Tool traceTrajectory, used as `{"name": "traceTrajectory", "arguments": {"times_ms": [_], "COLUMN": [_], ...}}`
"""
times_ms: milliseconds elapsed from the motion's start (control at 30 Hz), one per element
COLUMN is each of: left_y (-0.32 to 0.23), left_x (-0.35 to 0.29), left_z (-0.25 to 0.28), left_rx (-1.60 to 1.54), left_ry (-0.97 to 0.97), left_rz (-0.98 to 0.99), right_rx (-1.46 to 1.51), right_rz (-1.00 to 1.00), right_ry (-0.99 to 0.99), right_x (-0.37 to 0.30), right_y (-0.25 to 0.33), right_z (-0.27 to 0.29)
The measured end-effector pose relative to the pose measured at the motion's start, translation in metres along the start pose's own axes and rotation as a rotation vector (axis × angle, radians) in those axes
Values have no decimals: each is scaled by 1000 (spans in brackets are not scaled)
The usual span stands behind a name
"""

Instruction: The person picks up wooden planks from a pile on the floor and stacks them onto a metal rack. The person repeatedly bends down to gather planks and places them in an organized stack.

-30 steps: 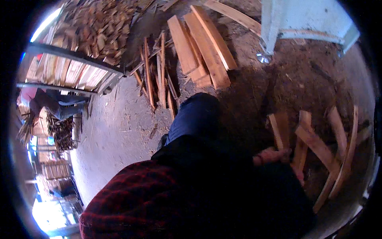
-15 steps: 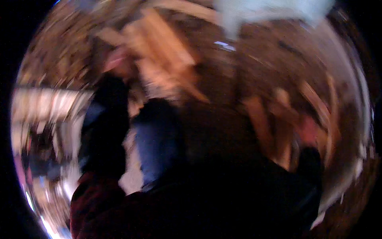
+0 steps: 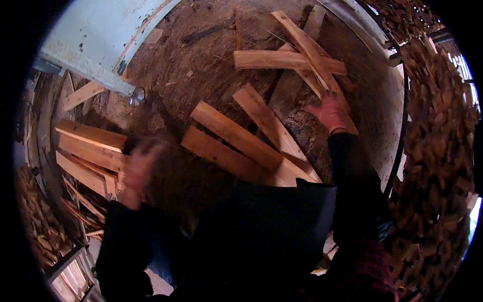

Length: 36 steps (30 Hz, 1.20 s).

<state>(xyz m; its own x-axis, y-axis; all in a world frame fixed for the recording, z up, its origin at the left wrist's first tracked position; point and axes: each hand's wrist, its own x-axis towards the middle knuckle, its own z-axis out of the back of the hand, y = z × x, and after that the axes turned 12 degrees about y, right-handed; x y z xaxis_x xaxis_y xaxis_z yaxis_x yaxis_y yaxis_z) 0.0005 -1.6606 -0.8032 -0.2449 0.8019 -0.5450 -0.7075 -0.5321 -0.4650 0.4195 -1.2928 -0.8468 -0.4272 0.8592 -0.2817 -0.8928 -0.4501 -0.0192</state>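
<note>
My right hand (image 3: pixel 331 113) rests on a long split piece of wood (image 3: pixel 309 48), thumb stretched out to the left and fingers spread. That piece crosses over a shorter board (image 3: pixel 269 60) on the dirt floor. At the left, my left hand (image 3: pixel 138 173) is smeared by motion beside a small stack of boards (image 3: pixel 95 151); whether its fingers grip one cannot be made out. Between my hands several loose boards lie fanned out, among them a broad one (image 3: pixel 236 136) and a narrower one (image 3: pixel 271 126). Their near ends meet a dark, flat-edged shape before my body.
A pale blue, worn metal body (image 3: pixel 100 43) with a round shiny fitting (image 3: pixel 137 95) stands at the far left. Piled split firewood (image 3: pixel 435 166) rises along the right. More stacked wood (image 3: pixel 43 221) is at the left edge. Dirt and chips cover the floor (image 3: pixel 206 65).
The view has swung round and sharpened; the pale blue body has shifted from upper right to upper left. The board stack now appears lower left, and my right hand appears farther up.
</note>
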Motion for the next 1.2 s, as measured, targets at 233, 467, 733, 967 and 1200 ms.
{"name": "traceTrajectory", "arguments": {"times_ms": [233, 467, 733, 967, 1200], "left_y": [-133, -142, -115, -177, -169], "left_x": [27, 41, 69, 69, 73], "left_z": [-73, -115, -170, -115, -128], "left_rx": [-927, -600, -1012, -736, -884], "left_ry": [808, 374, 216, 404, 348], "left_rz": [189, 97, 23, 441, 381], "right_rx": [-85, 392, 1135, 73, 366], "right_rz": [-61, 34, 425, 83, 49], "right_ry": [181, 19, 374, -157, 250], "right_x": [128, 113, -32, 147, 170], "right_y": [-123, -143, -36, -73, -99], "right_z": [-33, -9, 8, 44, 7]}}
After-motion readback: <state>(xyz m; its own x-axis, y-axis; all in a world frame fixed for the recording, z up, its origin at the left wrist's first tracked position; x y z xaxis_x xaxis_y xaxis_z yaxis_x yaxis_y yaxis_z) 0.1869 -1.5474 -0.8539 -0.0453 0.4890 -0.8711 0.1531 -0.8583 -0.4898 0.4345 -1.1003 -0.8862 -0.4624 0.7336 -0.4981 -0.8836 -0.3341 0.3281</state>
